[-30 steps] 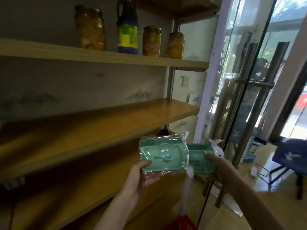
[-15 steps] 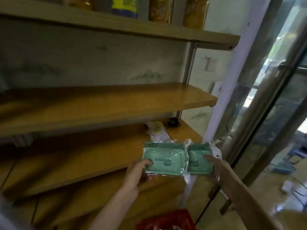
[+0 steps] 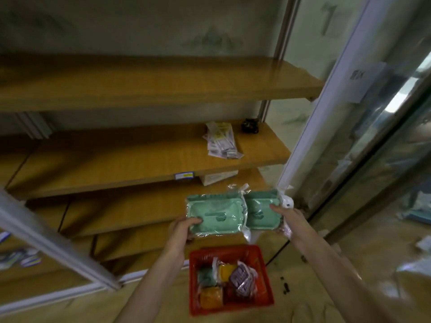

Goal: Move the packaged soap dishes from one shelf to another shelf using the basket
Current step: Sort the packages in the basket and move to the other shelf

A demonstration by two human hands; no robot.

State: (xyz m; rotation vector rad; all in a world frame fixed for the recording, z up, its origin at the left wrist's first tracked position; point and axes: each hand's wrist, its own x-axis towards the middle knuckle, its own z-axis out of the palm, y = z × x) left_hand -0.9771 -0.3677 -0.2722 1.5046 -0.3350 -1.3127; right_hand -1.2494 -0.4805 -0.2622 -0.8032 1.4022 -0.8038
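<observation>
Two green soap dishes in clear plastic wrap are held side by side in front of the lower shelves. My left hand point(image 3: 182, 231) grips the left soap dish point(image 3: 215, 214) at its near left corner, thumb on top. My right hand point(image 3: 288, 214) grips the right soap dish point(image 3: 260, 212) at its right edge. Directly below them on the floor stands a red basket point(image 3: 264, 297) holding several wrapped packages, green, yellow, orange and purple.
Wooden shelves point(image 3: 140, 155) run across the left and centre. Paper packets point(image 3: 221, 142) and a small dark object point(image 3: 250, 125) lie on the middle shelf's right end. A white post point(image 3: 326, 108) and glass door stand to the right. A metal bar point(image 3: 53, 243) crosses at lower left.
The view has tilted downward: the jars on the top shelf have left the frame and the red basket on the floor has come fully into view. Both hands still hold the two dishes.
</observation>
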